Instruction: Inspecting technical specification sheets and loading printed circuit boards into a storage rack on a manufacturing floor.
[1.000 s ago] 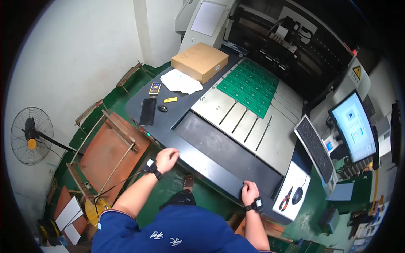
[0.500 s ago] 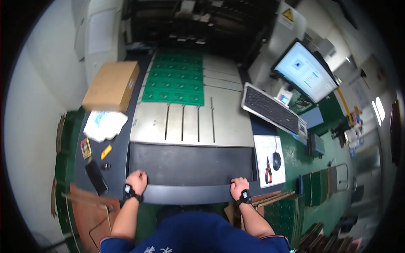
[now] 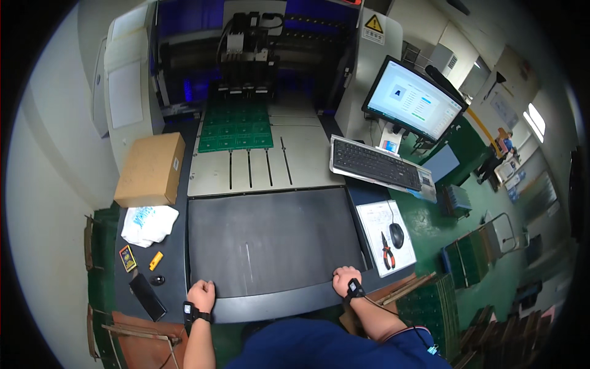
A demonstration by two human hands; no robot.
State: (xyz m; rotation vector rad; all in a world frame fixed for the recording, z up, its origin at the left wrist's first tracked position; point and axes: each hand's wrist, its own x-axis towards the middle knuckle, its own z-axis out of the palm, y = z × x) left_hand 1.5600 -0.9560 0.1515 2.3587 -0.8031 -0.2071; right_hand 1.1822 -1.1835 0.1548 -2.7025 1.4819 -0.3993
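Observation:
My left hand point(image 3: 201, 294) rests in a loose fist on the left part of the dark front edge point(image 3: 270, 303) of the machine table. My right hand point(image 3: 346, 280), its fingers curled in, rests on the same edge further right. Nothing shows in either hand. Between and beyond them lies a dark recessed bed point(image 3: 276, 246). Behind it is a slotted metal plate point(image 3: 307, 163) carrying green circuit board panels point(image 3: 235, 134). The panels' far part reaches under the black machine head point(image 3: 246, 67). Each wrist wears a black band with a small device.
At left are a cardboard box point(image 3: 150, 169), white cloth point(image 3: 149, 224), yellow lighter point(image 3: 156, 261), small card box point(image 3: 128, 258) and black phone point(image 3: 147, 296). At right are a monitor point(image 3: 415, 98), keyboard point(image 3: 375, 163), mouse point(image 3: 397, 235) and pliers point(image 3: 387, 251) on paper. A person point(image 3: 501, 150) is far off.
The metal plate with the green panels has slid away from me into the machine, exposing more of the dark bed. My view has tilted up; both hands stay on the front edge.

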